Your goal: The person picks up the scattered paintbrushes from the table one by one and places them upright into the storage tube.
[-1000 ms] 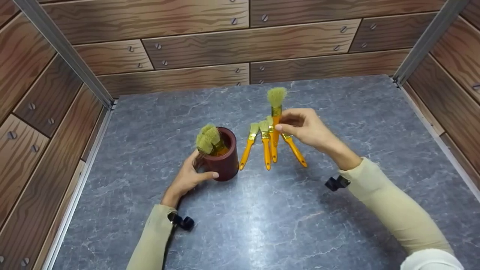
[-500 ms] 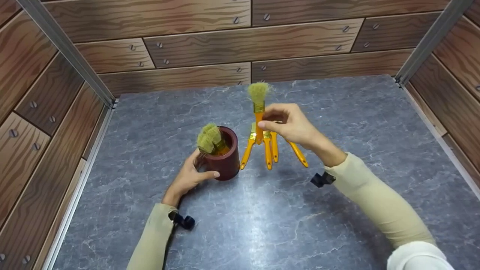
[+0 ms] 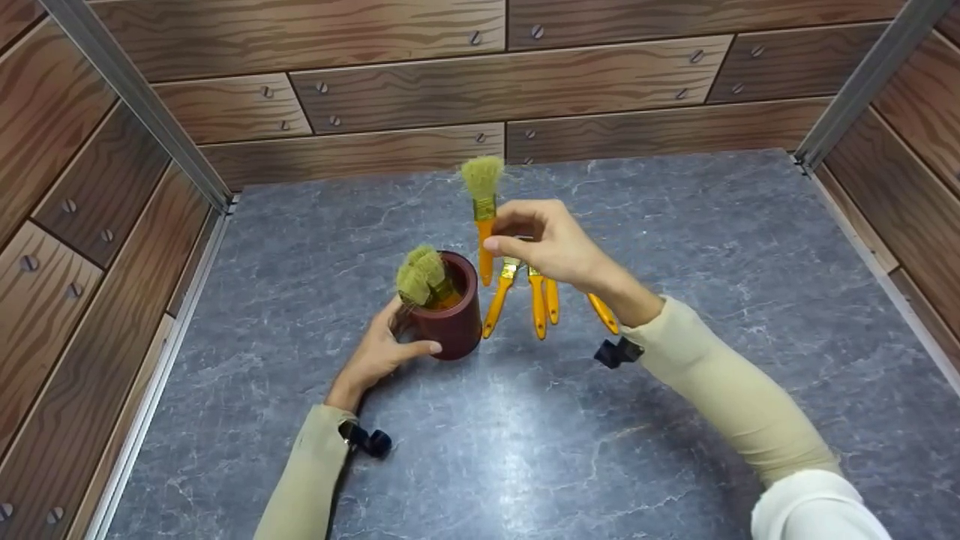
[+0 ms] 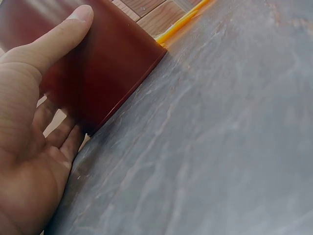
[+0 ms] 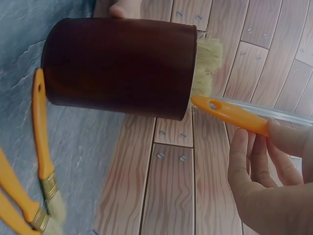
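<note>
head view: the left hand (image 3: 381, 351) curls round a dark red cylindrical cup (image 3: 456, 330), which stands upright on a grey marbled tabletop (image 3: 487, 450); a cluster of pale-bristled brushes (image 3: 421, 277) leans inside it toward the left. the right hand (image 3: 561, 244) pinches an orange-handled paintbrush with a metal ferrule (image 3: 484, 214), held nearly upright, bristles up, in the air just right of the cup's mouth. four loose orange-handled brushes (image 3: 538, 307) lie to the right of the cup, partly hidden by the right hand and forearm. wood-patterned walls (image 3: 405, 105) surround the tabletop.

left wrist view: the thumb lies along the cup's wall, the fingers beyond it; an orange handle shows near its base.

right wrist view: thumb and fingers grip the paintbrush; its holed handle end appears close to the cup's rim, though contact cannot be told.
</note>
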Motion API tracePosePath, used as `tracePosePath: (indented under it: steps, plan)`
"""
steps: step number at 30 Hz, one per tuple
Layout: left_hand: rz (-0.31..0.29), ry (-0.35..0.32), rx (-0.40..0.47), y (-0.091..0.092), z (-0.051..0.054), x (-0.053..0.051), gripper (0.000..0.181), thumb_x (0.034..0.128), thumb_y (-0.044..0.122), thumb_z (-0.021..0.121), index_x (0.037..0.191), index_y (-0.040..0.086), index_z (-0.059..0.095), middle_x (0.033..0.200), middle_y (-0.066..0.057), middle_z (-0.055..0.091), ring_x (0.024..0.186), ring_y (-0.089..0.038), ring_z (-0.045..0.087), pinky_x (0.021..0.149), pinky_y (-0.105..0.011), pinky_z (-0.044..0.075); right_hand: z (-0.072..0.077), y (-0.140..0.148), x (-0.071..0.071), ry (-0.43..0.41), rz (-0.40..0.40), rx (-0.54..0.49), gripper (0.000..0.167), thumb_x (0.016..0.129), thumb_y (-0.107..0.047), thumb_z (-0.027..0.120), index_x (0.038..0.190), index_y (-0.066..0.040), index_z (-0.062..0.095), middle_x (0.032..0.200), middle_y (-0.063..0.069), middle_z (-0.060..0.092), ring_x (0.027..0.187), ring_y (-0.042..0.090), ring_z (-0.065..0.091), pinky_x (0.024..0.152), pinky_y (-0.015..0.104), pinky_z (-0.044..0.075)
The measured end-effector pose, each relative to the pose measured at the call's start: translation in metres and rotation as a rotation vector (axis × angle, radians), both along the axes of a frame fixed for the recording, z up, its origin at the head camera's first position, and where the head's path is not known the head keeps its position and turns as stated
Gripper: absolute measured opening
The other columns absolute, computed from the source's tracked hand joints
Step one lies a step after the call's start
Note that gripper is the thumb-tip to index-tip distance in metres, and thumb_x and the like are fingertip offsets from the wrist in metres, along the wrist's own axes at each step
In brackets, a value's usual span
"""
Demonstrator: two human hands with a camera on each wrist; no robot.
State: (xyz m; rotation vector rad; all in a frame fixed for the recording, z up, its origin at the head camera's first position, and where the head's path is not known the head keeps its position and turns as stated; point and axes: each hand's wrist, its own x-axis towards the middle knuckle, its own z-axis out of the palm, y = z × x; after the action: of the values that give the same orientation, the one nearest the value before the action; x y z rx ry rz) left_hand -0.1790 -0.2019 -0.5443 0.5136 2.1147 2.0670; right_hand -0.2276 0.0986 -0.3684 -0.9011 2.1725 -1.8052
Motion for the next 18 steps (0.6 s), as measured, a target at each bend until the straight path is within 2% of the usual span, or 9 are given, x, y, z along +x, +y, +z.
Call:
tracePosePath:
  steps: [6, 14, 18]
  plan:
    - [-0.011, 0.002, -0.007, 0.000, 0.000, -0.001, 0.091, 0.0868, 0.006, 0.090, 0.162, 0.029, 0.045, 0.156, -0.001, 0.058, 0.146, -0.023, 0.054, 0.124, -0.043, 0.044, 0.003, -0.011, 0.001, 0.024, 0.004, -0.009, 0.012, 0.100, -0.008, 0.075, 0.110, -0.001, 0.077, 0.103, 0.010, 0.076, 0.093, 0.024, 0.073, 0.083, 0.031, 0.062]
    - [0.006, 0.004, -0.053, 0.000, 0.001, -0.001, 0.090, 0.0874, 0.012, 0.091, 0.162, 0.033, 0.044, 0.159, 0.004, 0.056, 0.149, -0.019, 0.051, 0.126, -0.044, 0.040, -0.005, -0.030, -0.001, 0.116, -0.100, -0.066, 0.014, 0.097, -0.010, 0.080, 0.108, -0.001, 0.079, 0.099, 0.012, 0.079, 0.090, 0.024, 0.076, 0.084, 0.035, 0.065]
    - [0.000, 0.005, -0.037, -0.001, 0.001, -0.001, 0.090, 0.0879, 0.010, 0.090, 0.162, 0.031, 0.045, 0.159, 0.002, 0.056, 0.148, -0.020, 0.052, 0.125, -0.045, 0.041, -0.011, -0.038, -0.001, 0.143, -0.134, -0.066, 0.014, 0.096, -0.008, 0.081, 0.107, 0.000, 0.079, 0.099, 0.013, 0.079, 0.089, 0.022, 0.076, 0.084, 0.038, 0.066]
